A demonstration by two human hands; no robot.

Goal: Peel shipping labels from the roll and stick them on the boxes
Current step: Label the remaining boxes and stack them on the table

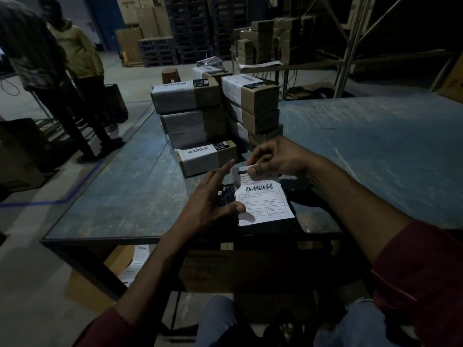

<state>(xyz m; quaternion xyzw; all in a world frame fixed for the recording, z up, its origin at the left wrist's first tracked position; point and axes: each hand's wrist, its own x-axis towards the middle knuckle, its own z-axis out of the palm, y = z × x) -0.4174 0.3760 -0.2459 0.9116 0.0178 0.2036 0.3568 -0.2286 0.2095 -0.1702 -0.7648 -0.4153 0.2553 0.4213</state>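
A white shipping label (264,200) with a barcode lies over a dark box (298,221) at the near edge of the blue table (125,191). My right hand (278,159) pinches the label's curled top edge between thumb and fingers. My left hand (213,204) has its fingers stretched out, and its thumb presses the label's left edge. Two stacks of labelled cardboard boxes (200,121) stand just beyond the hands. No label roll can be made out.
Two people (62,71) stand at the left beyond the table. More cardboard boxes (265,41), pallets and a metal rack fill the back. A carton with papers (130,266) sits under the table. Bare tabletop (375,146) stretches to the right.
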